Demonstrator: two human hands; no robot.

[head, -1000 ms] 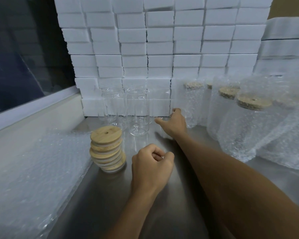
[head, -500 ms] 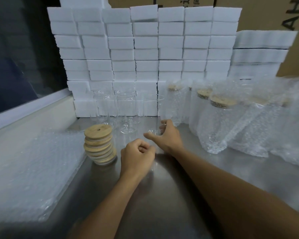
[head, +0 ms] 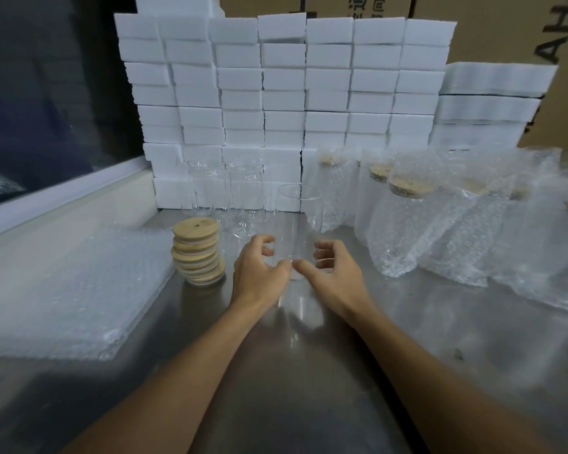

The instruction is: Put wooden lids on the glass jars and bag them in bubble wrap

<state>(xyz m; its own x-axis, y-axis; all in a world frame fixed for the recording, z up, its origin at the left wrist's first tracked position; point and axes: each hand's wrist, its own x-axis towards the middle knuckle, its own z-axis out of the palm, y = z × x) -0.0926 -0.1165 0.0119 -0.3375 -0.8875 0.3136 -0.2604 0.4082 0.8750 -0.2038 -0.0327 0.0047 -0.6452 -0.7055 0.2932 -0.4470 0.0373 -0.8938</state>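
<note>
At the centre of the frame I see an open glass jar [head: 297,231] standing upright on the steel worktop [head: 309,371], with no lid on it. My left hand [head: 259,273] and right hand [head: 333,275] flank its lower part, fingers curled around the glass from either side, thumbs nearly meeting in front; how firmly they grip I cannot tell. Just left of the left hand stands a leaning stack of wooden lids [head: 197,250]. Behind it, toward the upper middle, more bare jars [head: 227,191] stand against a wall of white foam blocks [head: 282,86]. At the right of the frame, lidded jars in bubble wrap bags [head: 407,224] stand close together. A pile of flat bubble wrap [head: 69,290] lies at the left, near the lids. Cardboard boxes [head: 505,27] fill the upper right.
</note>
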